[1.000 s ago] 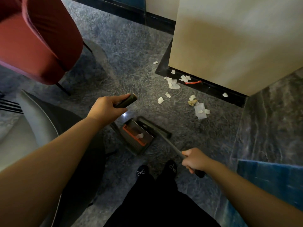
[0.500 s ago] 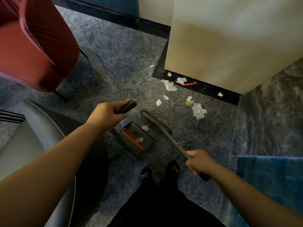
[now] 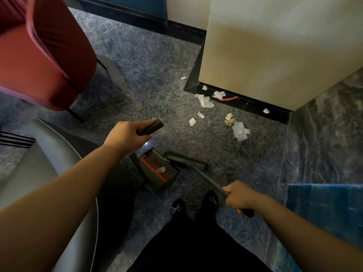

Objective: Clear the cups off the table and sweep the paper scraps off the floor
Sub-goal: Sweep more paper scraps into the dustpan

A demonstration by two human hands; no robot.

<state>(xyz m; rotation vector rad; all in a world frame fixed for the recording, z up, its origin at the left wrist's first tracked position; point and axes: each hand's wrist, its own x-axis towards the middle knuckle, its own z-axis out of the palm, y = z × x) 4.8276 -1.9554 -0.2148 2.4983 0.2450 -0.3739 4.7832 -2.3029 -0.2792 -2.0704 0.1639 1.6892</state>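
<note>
Grey-blue mottled carpet [image 3: 157,61], seen from above, with a cream pillar [image 3: 275,46] on a black plinth at upper right and dark marble [image 3: 324,144] to its right.

Far left: red chair [image 3: 39,52] at the top, grey chair [image 3: 49,163] below it, just beside the left forearm.

Left hand [image 3: 125,136] curled round the dark dustpan handle [image 3: 151,127], thumb along its top, handle end poking out toward the right. Below that, dustpan [image 3: 157,171] resting on the carpet, mouth facing right, orange comb strip inside and one white scrap [image 3: 161,169] lying on it.

Just right of the pan's mouth: brush head [image 3: 185,160] flat on the carpet, close to the pan's lip; touching or not, cannot tell. Brush stick [image 3: 208,179] slanting down and right into the right hand [image 3: 239,197], fingers wrapped firmly round it, black end cap showing below the fist.

Black shoes [image 3: 211,199] with small bows between pan and right hand, black garment beneath.

Paper scraps [image 3: 205,101] scattered well beyond the brush, on the carpet and along the plinth: two small pieces near centre, a cluster with a red wrapper [image 3: 228,98] against the plinth, a crumpled tan bit [image 3: 229,121] with larger white pieces [image 3: 240,131] to the right, one lone scrap farther right on the plinth.

No cups or bench in view.
</note>
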